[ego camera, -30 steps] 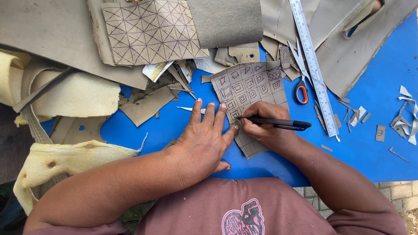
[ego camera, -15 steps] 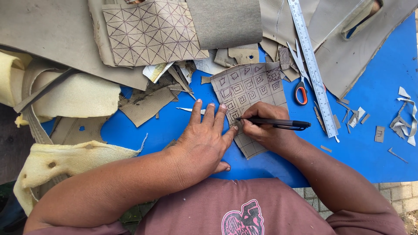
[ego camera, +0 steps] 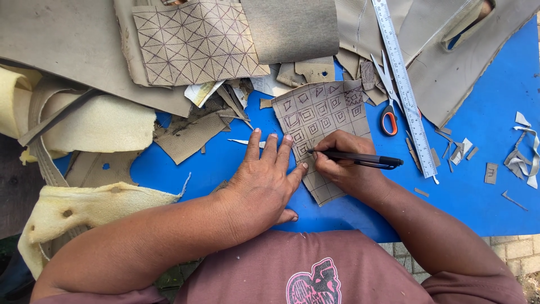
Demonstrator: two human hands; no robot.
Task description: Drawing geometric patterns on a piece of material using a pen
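A tan leather piece with a drawn grid of small squares lies on the blue mat. My left hand rests flat with fingers spread, its fingertips pressing the piece's left edge. My right hand grips a black pen, the tip touching the leather near the left fingertips. The lower part of the piece is hidden under both hands.
A metal ruler and orange-handled scissors lie to the right. A larger leather panel with a triangle grid sits at the top. Yellow foam and leather offcuts crowd the left; small scraps lie far right.
The pen tip has shifted only slightly on the leather; both hands stay in about the same place.
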